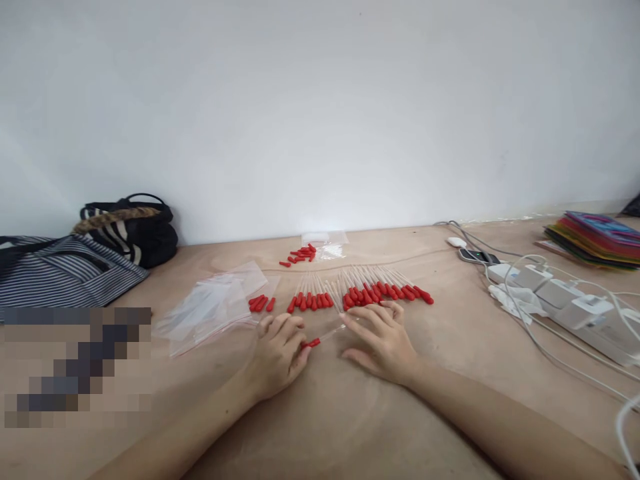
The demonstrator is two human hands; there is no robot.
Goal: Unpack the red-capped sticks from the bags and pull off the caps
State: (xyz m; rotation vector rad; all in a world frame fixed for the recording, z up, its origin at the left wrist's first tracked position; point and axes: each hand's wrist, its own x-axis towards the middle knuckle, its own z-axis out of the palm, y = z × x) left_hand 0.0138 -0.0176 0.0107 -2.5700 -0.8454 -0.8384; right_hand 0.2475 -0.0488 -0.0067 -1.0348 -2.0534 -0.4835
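Observation:
Between thumb and fingers, my left hand (281, 353) pinches the red rubber bulb (313, 343) of a dropper. The dropper's thin clear tube (331, 333) slants up and right from the bulb toward my right hand (383, 341). That hand is open, thumb apart from the stretched fingers, its fingertips beside the tube's far end and the row of droppers. Whether they touch the tube I cannot tell. Behind my hands lie several red-bulbed droppers (370, 292), thin pale tubes pointing to the wall. Several loose red bulbs (259, 303) lie left of them.
Clear zip bags (215, 303) are spread at left. More red bulbs (303, 253) lie by a clear bag (333, 251) near the wall. Black bag (150, 233) and striped bag (65, 273) stand far left. A power strip (565, 303) with cables and coloured sheets (595, 240) are at right.

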